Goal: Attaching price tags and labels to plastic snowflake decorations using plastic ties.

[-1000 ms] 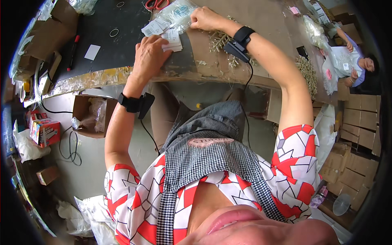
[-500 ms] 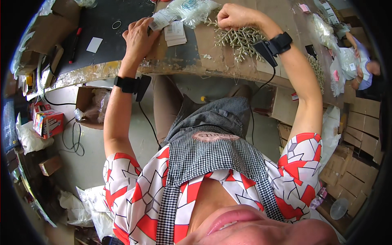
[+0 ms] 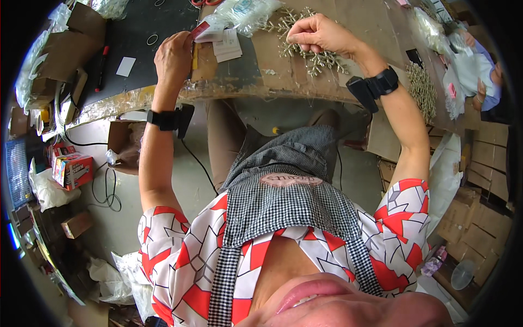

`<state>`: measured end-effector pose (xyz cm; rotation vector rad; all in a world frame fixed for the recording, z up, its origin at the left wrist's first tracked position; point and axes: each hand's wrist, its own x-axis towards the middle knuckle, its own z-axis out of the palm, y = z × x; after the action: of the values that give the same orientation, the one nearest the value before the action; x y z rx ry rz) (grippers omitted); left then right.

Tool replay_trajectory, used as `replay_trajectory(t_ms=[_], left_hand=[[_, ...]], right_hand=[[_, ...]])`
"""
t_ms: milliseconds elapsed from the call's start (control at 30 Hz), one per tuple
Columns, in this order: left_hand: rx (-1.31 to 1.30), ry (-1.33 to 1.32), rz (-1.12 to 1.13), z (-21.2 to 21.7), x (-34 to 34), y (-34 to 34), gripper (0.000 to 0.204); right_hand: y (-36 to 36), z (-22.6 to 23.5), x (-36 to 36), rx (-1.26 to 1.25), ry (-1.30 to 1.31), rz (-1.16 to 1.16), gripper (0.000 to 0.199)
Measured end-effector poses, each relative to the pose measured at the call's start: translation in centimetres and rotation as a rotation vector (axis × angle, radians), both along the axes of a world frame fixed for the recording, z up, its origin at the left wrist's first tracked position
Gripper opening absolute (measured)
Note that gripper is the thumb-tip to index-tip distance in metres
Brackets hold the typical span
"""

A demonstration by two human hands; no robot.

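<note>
One pinched left grip [image 3: 174, 57] holds a red-and-white card [image 3: 204, 32].

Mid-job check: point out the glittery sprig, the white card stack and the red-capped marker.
Glittery sprig [image 3: 321, 61]: head view, on its lower branches.
White card stack [image 3: 228, 48]: head view, on the top card's face.
Red-capped marker [image 3: 101, 71]: head view, on its black barrel.
</note>
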<state>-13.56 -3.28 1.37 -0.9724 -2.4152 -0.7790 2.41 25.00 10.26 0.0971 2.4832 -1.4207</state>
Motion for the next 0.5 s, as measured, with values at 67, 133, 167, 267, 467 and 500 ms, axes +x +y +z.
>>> replay_trajectory(t_ms=[67, 133, 167, 267, 467, 500], left_hand=[[0.075, -0.002, -0.088, 1.0, 2.0, -0.4, 0.015], [0.125, 0.038, -0.262, 1.3, 4.3, -1.3, 0.011], [0.06, -0.029, -0.283, 1.2, 5.9, -1.6, 0.012], [-0.118, -0.017, -0.365, 0.5, 9.0, -2.3, 0.012], [-0.044, -0.13, -0.422, 0.4, 9.1, -1.7, 0.027], [-0.058, -0.169, -0.357, 0.8, 9.0, -0.9, 0.032]], right_hand=[[-0.1, -0.4, 1.7, -0.171, 0.007, -0.111, 0.018], [-0.8, -1.1, 3.2, -0.157, 0.089, -0.075, 0.017], [-1.0, -1.7, 3.9, -0.139, 0.171, -0.039, 0.015], [-1.6, -3.0, 5.5, -0.128, 0.232, -0.026, 0.01], [-3.6, -4.1, 7.3, -0.476, 0.08, -0.142, 0.012], [-3.9, -4.4, 7.3, -0.477, 0.083, -0.144, 0.012]])
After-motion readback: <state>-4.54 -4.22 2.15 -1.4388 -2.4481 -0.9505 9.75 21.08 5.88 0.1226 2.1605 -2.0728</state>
